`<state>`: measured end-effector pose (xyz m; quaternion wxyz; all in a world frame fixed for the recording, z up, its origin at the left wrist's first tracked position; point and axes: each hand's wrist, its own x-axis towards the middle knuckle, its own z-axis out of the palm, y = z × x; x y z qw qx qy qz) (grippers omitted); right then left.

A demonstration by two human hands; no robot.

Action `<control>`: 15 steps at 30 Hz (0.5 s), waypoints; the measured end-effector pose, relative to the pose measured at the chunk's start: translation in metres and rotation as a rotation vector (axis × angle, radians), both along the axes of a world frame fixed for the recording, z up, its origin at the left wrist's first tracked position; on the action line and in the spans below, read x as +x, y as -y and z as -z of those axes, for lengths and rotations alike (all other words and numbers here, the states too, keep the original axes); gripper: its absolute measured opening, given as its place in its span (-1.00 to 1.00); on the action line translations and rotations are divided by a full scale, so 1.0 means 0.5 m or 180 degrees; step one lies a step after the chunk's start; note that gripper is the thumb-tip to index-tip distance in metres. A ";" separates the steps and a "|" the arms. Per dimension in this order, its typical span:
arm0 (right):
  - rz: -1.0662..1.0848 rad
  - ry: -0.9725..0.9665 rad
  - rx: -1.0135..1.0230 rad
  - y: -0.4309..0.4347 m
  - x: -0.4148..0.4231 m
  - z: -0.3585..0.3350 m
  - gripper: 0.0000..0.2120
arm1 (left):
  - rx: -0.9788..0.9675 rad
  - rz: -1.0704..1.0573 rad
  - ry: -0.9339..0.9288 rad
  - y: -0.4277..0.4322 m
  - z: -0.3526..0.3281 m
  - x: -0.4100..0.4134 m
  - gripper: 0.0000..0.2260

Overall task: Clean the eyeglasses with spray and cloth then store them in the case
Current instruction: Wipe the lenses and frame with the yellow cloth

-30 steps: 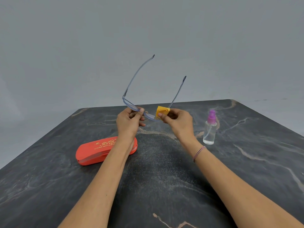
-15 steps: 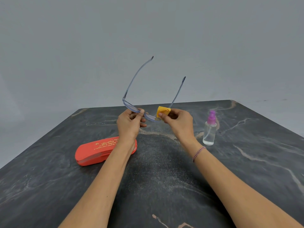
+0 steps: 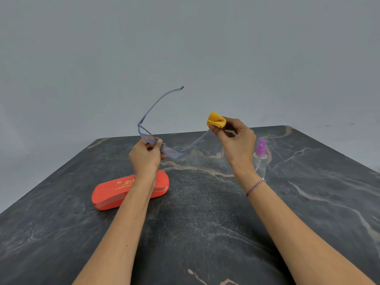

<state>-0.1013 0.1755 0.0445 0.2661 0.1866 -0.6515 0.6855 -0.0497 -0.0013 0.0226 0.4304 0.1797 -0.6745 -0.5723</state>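
Head view: the dark, veined surface [image 3: 205,227] ends in a far edge just behind the hands, with rounded corners at far left and far right; its side edges run out towards the lower corners of the picture. A plain grey wall [image 3: 185,48] stands beyond. Bare surface lies between the two forearms and to the right of the spray bottle [image 3: 260,159], which stands upright just beside the right wrist and partly behind it. The red case [image 3: 111,192] lies shut to the left, long axis roughly left to right, with the left forearm crossing in front of its right end.

The eyeglasses [image 3: 169,151] are held in the air above the far part of the surface, both arms unfolded. The front runs from upper left down to lower right; the arms point up and away. The left hand [image 3: 145,156] pinches the front near the bridge. The right hand [image 3: 236,140] pinches the folded yellow cloth [image 3: 216,120] round the right arm near its tip, which is hidden.
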 end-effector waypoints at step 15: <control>-0.0528 0.0035 -0.1015 -0.006 0.015 -0.014 -0.76 | 0.0203 0.0191 -0.0418 -0.009 0.005 -0.002 -0.86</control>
